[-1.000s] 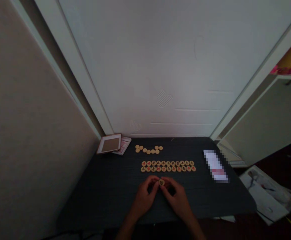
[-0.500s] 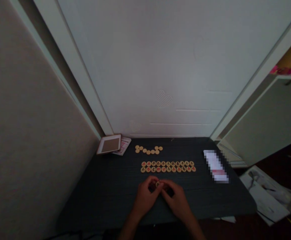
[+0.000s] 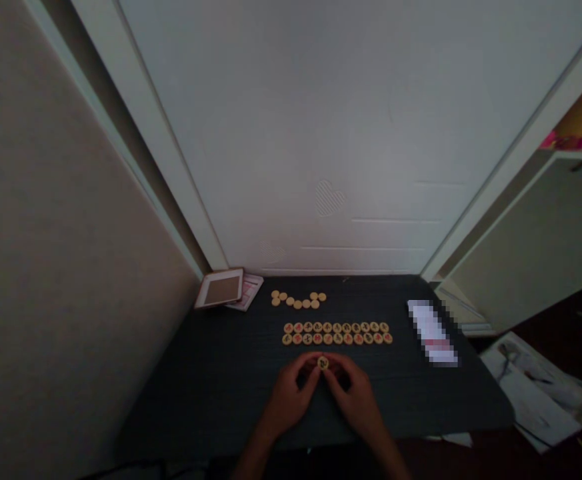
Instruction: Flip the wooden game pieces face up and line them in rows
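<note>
A round wooden piece with a dark character [image 3: 323, 363] is pinched between the fingertips of both hands, its marked face toward me. My left hand [image 3: 293, 390] grips it from the left, and my right hand [image 3: 353, 393] from the right. Just beyond the fingers, similar pieces with red or dark characters lie in two straight rows, the far row [image 3: 337, 328] and the near row [image 3: 338, 339]. Farther back, several plain-faced discs [image 3: 298, 305] form a loose curved line on the dark table [image 3: 211, 373].
A white-bordered frame [image 3: 223, 290] lies on a printed card [image 3: 251, 292] at the back left. At the right is a pixelated white object [image 3: 433, 333]. A white panel [image 3: 291, 133] rises behind the table. A white box [image 3: 535, 387] sits beyond the right edge.
The held piece has turned, so its dark character now shows, where before it was mostly covered by the fingers. The rows and the plain discs lie as before.
</note>
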A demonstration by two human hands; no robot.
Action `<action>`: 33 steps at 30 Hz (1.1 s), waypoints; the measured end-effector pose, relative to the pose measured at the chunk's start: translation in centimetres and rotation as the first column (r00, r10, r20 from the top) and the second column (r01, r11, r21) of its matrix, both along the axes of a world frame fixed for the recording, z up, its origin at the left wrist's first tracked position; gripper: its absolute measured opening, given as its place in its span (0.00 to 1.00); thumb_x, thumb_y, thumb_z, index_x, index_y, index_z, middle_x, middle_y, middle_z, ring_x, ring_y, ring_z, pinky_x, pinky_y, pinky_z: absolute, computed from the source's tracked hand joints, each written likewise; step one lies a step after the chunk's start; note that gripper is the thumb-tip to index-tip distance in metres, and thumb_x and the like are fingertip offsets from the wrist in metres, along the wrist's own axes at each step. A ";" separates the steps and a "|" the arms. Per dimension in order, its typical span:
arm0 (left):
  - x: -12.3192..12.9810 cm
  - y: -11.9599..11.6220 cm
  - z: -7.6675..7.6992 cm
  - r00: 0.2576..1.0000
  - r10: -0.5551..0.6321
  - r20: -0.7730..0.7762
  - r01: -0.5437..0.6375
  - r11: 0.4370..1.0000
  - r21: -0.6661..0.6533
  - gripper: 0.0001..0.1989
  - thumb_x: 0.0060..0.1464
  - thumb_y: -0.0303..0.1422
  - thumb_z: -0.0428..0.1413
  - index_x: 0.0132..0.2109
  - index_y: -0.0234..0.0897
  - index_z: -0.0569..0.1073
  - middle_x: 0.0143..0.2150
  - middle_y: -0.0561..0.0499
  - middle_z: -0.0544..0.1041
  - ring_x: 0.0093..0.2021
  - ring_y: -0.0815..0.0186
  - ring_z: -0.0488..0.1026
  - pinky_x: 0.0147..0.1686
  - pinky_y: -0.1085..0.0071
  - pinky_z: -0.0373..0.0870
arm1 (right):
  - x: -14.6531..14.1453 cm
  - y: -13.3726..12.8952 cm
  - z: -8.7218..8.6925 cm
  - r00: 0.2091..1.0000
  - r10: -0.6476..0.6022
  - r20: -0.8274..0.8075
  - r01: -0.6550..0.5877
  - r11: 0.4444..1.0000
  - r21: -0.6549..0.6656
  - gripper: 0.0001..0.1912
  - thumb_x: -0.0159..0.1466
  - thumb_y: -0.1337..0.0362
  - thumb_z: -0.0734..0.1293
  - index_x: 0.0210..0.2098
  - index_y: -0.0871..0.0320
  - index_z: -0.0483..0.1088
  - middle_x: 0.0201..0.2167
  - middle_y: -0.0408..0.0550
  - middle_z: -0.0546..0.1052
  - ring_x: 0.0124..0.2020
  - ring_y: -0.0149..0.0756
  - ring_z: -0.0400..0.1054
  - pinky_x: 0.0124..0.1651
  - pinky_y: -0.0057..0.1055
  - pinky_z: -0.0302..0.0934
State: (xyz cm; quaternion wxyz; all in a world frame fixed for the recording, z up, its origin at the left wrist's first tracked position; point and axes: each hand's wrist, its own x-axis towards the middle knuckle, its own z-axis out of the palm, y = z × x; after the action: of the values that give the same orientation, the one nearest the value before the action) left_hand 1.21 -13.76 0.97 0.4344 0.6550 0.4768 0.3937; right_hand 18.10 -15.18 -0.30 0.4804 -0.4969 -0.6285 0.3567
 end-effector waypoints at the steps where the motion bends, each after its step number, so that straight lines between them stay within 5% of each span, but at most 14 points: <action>1: 0.0 -0.1 -0.1 1.000 0.004 0.002 -0.004 1.000 0.000 0.13 0.63 0.37 0.55 0.52 0.42 0.76 0.47 0.48 0.83 0.46 0.60 0.79 0.50 0.66 0.74 | 0.0 0.0 0.0 1.000 -0.002 -0.003 0.002 1.000 -0.005 0.15 0.68 0.54 0.66 0.50 0.53 0.76 0.42 0.50 0.82 0.40 0.40 0.76 0.45 0.33 0.71; 20: 0.1 -0.4 0.2 0.996 -0.051 -0.068 0.052 0.999 0.014 0.10 0.61 0.35 0.57 0.50 0.43 0.78 0.43 0.50 0.83 0.41 0.62 0.78 0.44 0.69 0.73 | 0.2 0.1 -1.3 0.996 -0.091 -0.027 0.087 0.989 -0.122 0.15 0.65 0.50 0.68 0.38 0.56 0.75 0.33 0.47 0.81 0.35 0.40 0.76 0.41 0.31 0.68; 33: 0.0 -0.2 0.1 1.000 -0.013 -0.020 0.013 1.000 0.006 0.13 0.63 0.38 0.56 0.53 0.44 0.76 0.50 0.48 0.82 0.48 0.59 0.78 0.51 0.66 0.73 | 0.1 -0.1 -0.1 0.997 -0.011 -0.081 0.002 0.995 -0.104 0.11 0.68 0.56 0.67 0.44 0.54 0.75 0.40 0.48 0.81 0.40 0.40 0.76 0.45 0.32 0.68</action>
State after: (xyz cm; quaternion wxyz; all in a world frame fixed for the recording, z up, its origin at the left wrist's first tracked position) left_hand 1.17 -14.00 1.11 0.4301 0.6632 0.4758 0.3858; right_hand 18.17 -15.26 -0.40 0.4804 -0.5082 -0.5873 0.4075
